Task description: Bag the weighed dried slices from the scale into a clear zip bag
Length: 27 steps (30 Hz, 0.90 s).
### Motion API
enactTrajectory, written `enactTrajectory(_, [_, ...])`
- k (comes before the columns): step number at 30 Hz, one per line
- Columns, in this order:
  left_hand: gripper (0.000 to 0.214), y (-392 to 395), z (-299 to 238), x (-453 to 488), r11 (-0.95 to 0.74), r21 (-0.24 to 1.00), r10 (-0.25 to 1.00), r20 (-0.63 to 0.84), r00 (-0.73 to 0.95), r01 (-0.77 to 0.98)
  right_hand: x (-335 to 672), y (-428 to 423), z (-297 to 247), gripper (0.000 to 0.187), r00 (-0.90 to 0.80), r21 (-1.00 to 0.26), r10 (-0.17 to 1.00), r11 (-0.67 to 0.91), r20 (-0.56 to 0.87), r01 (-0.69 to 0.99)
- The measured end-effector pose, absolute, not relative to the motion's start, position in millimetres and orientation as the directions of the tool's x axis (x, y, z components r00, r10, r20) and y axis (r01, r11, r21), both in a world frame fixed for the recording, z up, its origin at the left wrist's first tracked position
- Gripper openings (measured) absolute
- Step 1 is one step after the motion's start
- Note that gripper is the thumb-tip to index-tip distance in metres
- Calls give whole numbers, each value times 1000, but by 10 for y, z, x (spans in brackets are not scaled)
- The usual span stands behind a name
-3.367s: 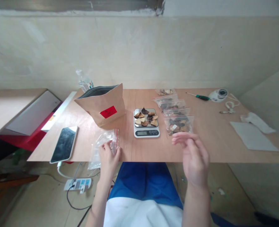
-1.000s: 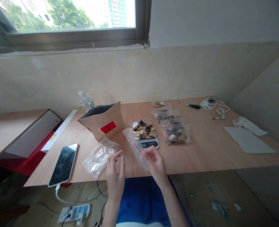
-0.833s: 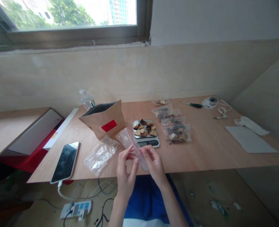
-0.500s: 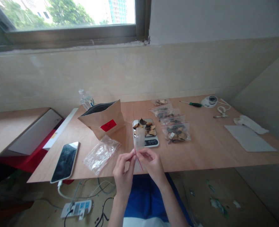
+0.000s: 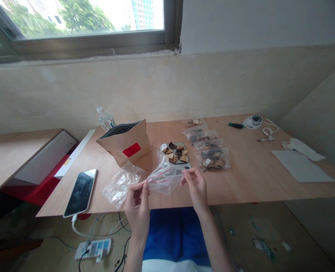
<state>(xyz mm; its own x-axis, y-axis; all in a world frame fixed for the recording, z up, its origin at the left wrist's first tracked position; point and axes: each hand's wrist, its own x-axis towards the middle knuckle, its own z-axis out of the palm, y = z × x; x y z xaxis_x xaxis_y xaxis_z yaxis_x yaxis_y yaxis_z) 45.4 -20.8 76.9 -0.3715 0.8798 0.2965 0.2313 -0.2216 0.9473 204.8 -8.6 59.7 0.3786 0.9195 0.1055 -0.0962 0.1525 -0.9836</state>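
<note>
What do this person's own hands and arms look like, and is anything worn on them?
The left hand and right hand are bare human hands, with no gloves, cables or markings to be seen. The forearms are uncovered: no sleeve, watch or bracelet shows on either.

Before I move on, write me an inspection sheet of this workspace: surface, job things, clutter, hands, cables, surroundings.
Surface: wooden table before a wall.
Job things: slices on scale, reading illegible; pouch standing open; filled bags in a row at right; clear plastic lying at left.
Clutter: phone, bottle at left; screwdriver, camera, paper at right.
Left hand: fingers pinch clear bag's left end.
Right hand: fingers hold its right end.
Cables: white cable from phone over front edge; power strip on floor; camera cable bunched.
Surroundings: window above, second table at left, scraps on floor.
</note>
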Motion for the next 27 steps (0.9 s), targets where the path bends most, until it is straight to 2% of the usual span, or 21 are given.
enactTrajectory(3, [19,-165,781,442,-223,942,882,305,-360,252,2214,73,519,27,201,-951,943,220,264,217])
enactTrajectory(6, [17,-97,807,416,-237,913,866,353,-354,332,2415,349,408,32,112,-748,902,270,416,606])
enactTrajectory(9, [15,-32,842,385,-226,861,850,402,-339,456,2590,642,273,40,-1,-538,918,234,397,810])
enactTrajectory(12, [13,3,871,380,-231,827,837,438,-329,513,2685,836,170,40,-85,-426,931,242,355,872])
enactTrajectory(15, [12,10,891,403,-237,836,852,424,-308,495,2717,913,138,33,-124,-386,924,270,362,882])
enactTrajectory(21, [11,12,911,443,-224,839,889,385,-249,496,2751,930,199,24,-205,-403,900,364,385,840])
enactTrajectory(27, [13,47,880,467,-191,849,895,357,-268,492,2781,942,162,18,-169,-479,889,379,426,792])
